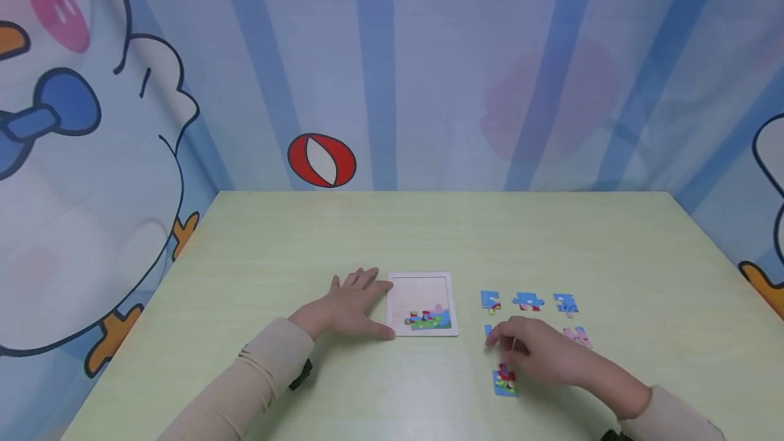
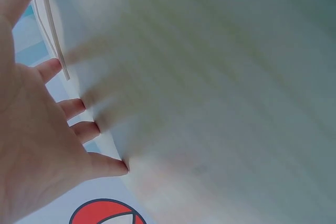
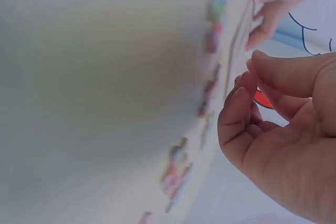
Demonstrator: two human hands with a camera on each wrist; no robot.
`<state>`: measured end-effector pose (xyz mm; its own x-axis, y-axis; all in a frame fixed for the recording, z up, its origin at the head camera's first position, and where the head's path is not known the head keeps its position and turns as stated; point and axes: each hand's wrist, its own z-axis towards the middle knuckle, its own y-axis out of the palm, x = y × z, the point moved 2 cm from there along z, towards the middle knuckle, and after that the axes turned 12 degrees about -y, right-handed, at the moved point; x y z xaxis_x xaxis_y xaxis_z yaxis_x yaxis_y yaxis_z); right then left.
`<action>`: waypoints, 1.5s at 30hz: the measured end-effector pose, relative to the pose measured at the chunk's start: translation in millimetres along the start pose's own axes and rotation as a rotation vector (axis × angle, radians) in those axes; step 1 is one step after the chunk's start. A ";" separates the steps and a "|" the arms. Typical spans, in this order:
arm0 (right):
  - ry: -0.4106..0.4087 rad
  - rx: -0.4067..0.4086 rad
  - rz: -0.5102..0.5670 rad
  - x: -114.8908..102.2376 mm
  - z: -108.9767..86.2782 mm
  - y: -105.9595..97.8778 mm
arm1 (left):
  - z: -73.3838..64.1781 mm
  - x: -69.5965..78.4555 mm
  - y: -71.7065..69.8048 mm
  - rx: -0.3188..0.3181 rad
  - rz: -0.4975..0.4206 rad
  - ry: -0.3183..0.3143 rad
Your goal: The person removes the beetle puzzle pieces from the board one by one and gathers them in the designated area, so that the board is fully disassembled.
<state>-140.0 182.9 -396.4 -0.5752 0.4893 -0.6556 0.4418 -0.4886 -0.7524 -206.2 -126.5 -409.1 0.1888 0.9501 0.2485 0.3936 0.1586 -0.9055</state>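
My left hand point(image 1: 348, 308) lies with spread, straight fingers at the left side of a square white puzzle tray point(image 1: 454, 305), thumb and a fingertip right at its edge. Inside the tray, green and blue puzzle pieces point(image 1: 431, 320) lie along the bottom right. To the right, my right hand point(image 1: 542, 351) hovers low over loose pieces with loosely bent fingers, a gap showing between index finger and thumb. Its index fingertip is beside a partly covered blue piece point(image 1: 488, 329). Below the thumb lies a blue piece with a red figure point(image 1: 505, 385). Nothing shows in its grasp.
In the back row of loose pieces are a left piece point(image 1: 490, 299), a middle piece point(image 1: 528, 301) and a right piece point(image 1: 566, 303). A pinkish piece point(image 1: 578, 337) lies behind the right hand. The pale table point(image 1: 306, 230) ends at a printed blue curtain point(image 1: 429, 73).
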 end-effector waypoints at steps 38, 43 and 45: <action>-0.057 -0.035 -0.013 -20.8 111.5 16.7 | 1.6 -1.6 1.1 0.003 0.029 0.011; -0.038 -0.042 0.010 -21.0 115.1 21.9 | 0.5 -2.8 0.1 0.002 0.016 0.017; -0.022 -0.042 0.016 -20.7 116.6 24.1 | 0.6 -3.2 0.2 0.005 0.013 0.019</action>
<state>-197.8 76.8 -393.5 -0.5823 0.4658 -0.6663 0.4796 -0.4650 -0.7442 -207.3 -129.4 -410.3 0.2104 0.9468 0.2434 0.3866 0.1481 -0.9103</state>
